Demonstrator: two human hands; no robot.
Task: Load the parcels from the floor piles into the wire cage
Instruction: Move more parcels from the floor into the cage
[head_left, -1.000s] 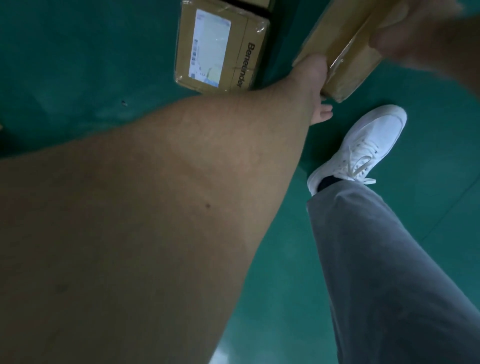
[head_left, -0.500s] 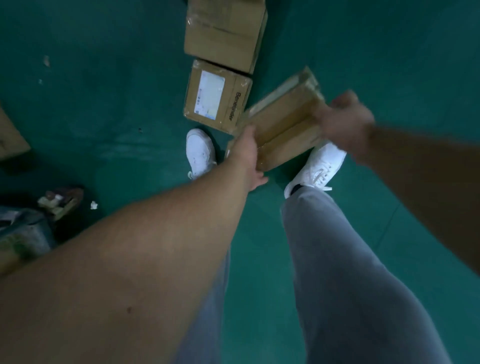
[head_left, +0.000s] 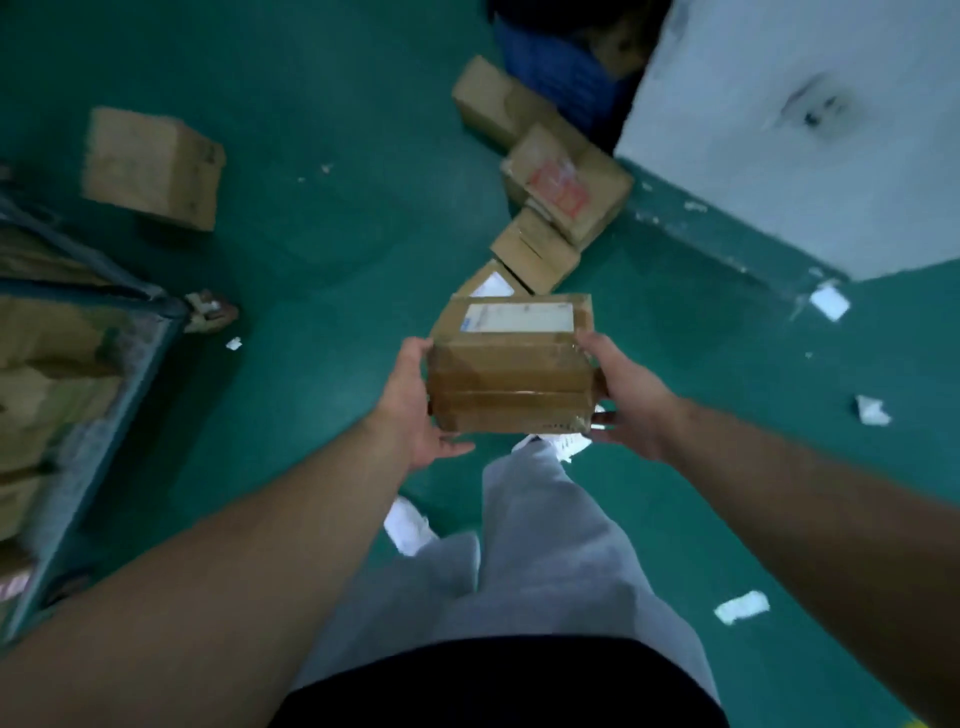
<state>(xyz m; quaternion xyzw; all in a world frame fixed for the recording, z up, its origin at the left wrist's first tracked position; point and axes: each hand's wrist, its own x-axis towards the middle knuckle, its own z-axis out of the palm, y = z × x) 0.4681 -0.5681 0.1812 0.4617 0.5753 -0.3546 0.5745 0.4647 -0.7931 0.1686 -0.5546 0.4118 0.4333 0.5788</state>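
A: What have the hands got?

B: One taped cardboard parcel (head_left: 511, 379), clamped between them. The left hand (head_left: 415, 402) is pressed to its left end with fingers (head_left: 453, 447) hooked under the bottom edge, and the right hand (head_left: 626, 395) cups the right end the same way. Both are closed on the box, with nothing else in either

A: How does it sit in that grip?

B: Level, held out in front of the body and clear of the green floor (head_left: 311, 234). Its white shipping label (head_left: 519, 317) faces up. The hands are on opposite ends, so the weight hangs between them

A: Which step is that, then?

B: The carry, I'd say: picked up, not yet stowed. The wire cage (head_left: 111, 379) is off to the left, its blue frame corner near what looks like a castor (head_left: 210, 310), with brown cartons (head_left: 47, 332) already inside. The parcel is well apart from it

A: And next?

B: A turn to the left, then getting the parcel past the cage side and setting it on the cartons there. That edge of the view is blurred, so I cannot tell which side is open

A: Much left after that?

B: Plenty, I'd judge. A floor pile (head_left: 563, 192) of cartons lies just beyond the parcel, beside the white pillar (head_left: 805, 130), and a lone carton (head_left: 150, 166) sits near the cage
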